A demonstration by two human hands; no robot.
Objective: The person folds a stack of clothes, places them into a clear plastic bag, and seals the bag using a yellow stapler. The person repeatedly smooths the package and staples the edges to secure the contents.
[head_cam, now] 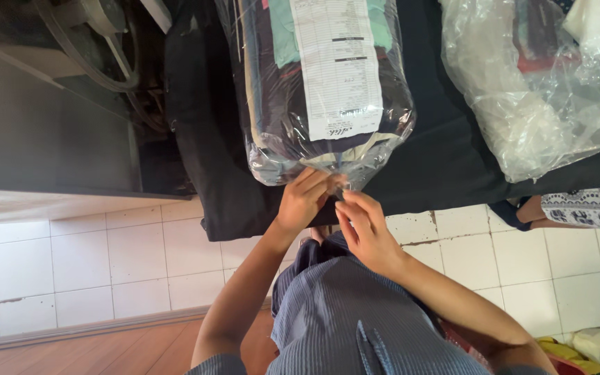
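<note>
- My left hand [305,199] pinched the gathered end of the plastic bag [324,90], fingers curled tight on the crinkled, clear film.
- My right hand [362,229] met it from the other side, fingertips [345,201] closed on the same bunched bit of plastic, just beside the left.
- The bag was a fat, rounded bundle, glossy and wrinkled, stuffed with folded clothes in dark, cream and teal.
- A long white paper slip [338,66] lay flat under the film along the top of the bundle.
- The bundle rested on a table draped in black cloth [446,156], its near end at the table's edge.
- Another clear bag [529,90], looser and more crumpled, sat well apart to the right on the same cloth.
- Below were pale square floor tiles [85,260] with dark grout.
</note>
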